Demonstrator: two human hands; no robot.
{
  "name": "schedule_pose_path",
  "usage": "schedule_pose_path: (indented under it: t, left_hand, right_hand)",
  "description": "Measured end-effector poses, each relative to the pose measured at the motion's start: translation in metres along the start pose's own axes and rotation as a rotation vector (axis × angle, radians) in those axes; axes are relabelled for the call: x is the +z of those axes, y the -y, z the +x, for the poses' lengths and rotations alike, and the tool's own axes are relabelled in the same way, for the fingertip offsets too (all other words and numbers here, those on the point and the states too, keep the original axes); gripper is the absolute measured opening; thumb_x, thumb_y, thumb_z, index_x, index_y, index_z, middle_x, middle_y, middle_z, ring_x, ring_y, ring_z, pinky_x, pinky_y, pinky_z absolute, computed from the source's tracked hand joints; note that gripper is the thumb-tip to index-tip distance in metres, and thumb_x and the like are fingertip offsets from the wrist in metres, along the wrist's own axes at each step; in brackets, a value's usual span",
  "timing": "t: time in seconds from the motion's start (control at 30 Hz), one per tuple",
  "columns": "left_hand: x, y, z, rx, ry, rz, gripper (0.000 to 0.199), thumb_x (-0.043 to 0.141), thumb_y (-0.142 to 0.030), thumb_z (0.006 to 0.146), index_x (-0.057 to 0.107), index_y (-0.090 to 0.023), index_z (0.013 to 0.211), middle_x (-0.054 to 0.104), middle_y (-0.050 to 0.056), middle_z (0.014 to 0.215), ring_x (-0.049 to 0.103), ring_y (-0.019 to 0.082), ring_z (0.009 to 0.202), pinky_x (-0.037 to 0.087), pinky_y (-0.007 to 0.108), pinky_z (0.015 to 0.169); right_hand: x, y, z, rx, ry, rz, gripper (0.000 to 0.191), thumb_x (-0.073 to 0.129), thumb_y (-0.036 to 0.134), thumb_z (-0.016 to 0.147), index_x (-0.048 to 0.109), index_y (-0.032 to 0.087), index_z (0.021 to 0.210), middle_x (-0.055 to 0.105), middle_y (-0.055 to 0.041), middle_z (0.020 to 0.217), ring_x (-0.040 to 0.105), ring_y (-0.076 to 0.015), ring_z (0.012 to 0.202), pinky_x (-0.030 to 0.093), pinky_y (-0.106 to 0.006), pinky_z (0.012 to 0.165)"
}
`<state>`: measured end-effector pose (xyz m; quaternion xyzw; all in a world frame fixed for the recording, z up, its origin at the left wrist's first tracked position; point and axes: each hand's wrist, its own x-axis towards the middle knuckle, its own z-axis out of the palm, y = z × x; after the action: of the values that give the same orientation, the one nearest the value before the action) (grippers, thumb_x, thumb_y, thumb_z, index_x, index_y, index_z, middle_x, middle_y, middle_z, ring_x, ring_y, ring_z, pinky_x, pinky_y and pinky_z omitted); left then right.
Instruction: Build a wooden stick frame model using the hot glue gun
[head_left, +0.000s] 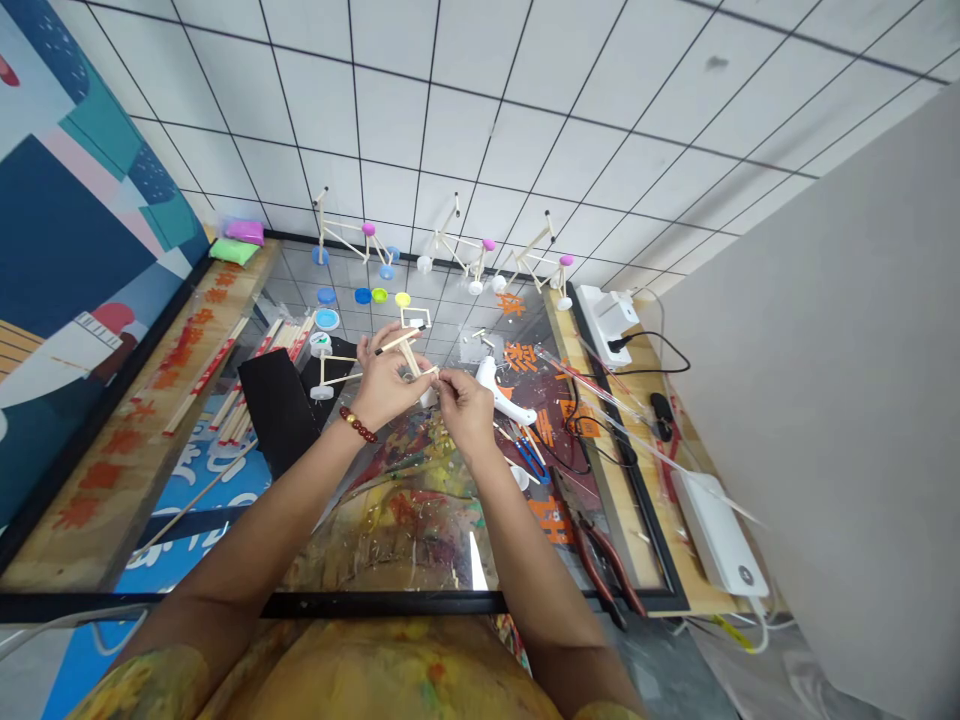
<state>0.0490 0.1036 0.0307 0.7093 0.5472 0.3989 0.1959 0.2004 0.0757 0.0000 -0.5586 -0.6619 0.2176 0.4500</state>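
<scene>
Near the middle of the glass-topped table, my left hand point(388, 380) is closed around a small model made of pale wooden sticks point(409, 352), one stick dark at its tip. My right hand point(463, 405) pinches at the model's right end, its fingertips almost touching those of my left; what they grip is too small to make out. Just right of my right hand lies a white glue gun point(506, 392). Left of my left hand stands a stick frame with white caps for wheels point(322, 392).
Three stick models point(450, 245) stand along the back edge. Coloured caps point(363, 296) lie before them. Wrapped sticks point(232, 400) and black sheets point(277, 410) are at left. Pliers point(600, 560), cables and a power strip point(606, 325) are at right.
</scene>
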Motion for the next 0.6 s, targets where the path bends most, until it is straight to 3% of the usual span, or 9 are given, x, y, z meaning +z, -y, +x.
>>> schedule_pose_path:
  t: [0.37, 0.6]
  left_hand:
    - [0.0011, 0.0012, 0.0032, 0.01, 0.022, -0.019, 0.01, 0.08, -0.019, 0.068, 0.073, -0.025, 0.07, 0.069, 0.003, 0.131, 0.045, 0.039, 0.141, 0.013, 0.076, 0.118]
    - [0.0018, -0.0012, 0.004, 0.01, 0.026, -0.036, 0.012, 0.08, -0.017, 0.068, 0.07, -0.025, 0.066, 0.067, 0.002, 0.132, 0.044, 0.037, 0.142, 0.012, 0.073, 0.121]
  right_hand:
    - [-0.0023, 0.0004, 0.0008, -0.01, 0.004, -0.002, 0.021, 0.053, 0.024, 0.092, 0.074, 0.021, 0.088, 0.076, -0.0067, 0.085, 0.069, -0.0206, 0.078, 0.052, -0.031, 0.075]
    - [-0.0011, -0.0001, 0.0005, -0.017, -0.004, 0.009, 0.022, 0.051, 0.021, 0.091, 0.073, 0.021, 0.088, 0.077, -0.0065, 0.085, 0.069, -0.0205, 0.079, 0.053, -0.031, 0.076]
